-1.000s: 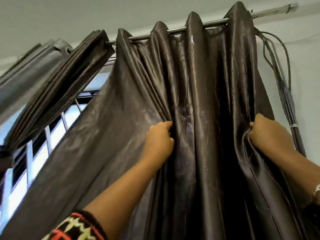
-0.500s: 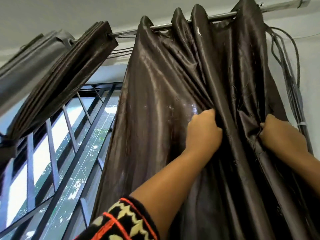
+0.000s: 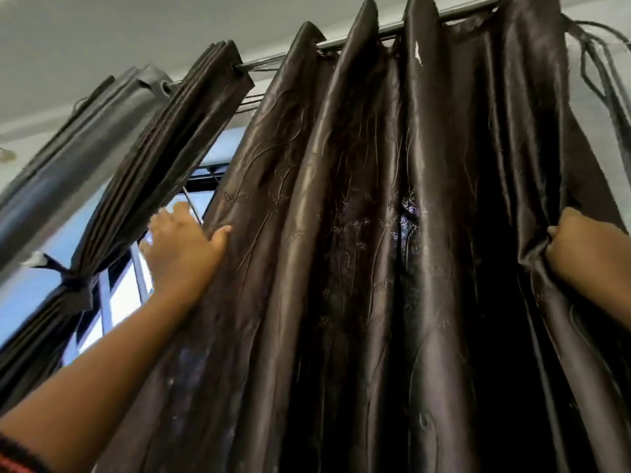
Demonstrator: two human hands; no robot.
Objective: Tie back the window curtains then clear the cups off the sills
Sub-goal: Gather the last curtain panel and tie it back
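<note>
Sleeve of black knitted cloth with a red pattern (image 3: 13, 455) shows at the lowest left corner, and from it the person's arm reaches up toward the window. The left hand (image 3: 184, 249) is spread, with straight fingers that hold nothing. Only its thumb touches the left edge of the dark brown satin curtain (image 3: 341, 268); this hand is a little blurred. The right hand (image 3: 580, 254) is closed as a fist around a bunch of cloth at the right edge of the same curtain.

I judge that the tying-back step is in hand and not finished for this panel. It hangs in wide folds from top to bottom and is not yet gathered. The next move calls for the left hand to take the free left edge and bring the folds across to the right hand. After that, something must bind the bundle. Some thin dark cords (image 3: 601, 73) hang beside the wall at the right, but I cannot tell if they serve for this.

Further left, a second brown curtain panel (image 3: 164, 158) is already pulled together and knotted with a tie (image 3: 76, 290). Behind it are the bright window glass (image 3: 34, 291) and a pale grille bar (image 3: 136, 268). Highest and farthest is the metal curtain rod (image 3: 392, 29).

No cup and no sill are in view, so of containers and their contents I can say nothing.
</note>
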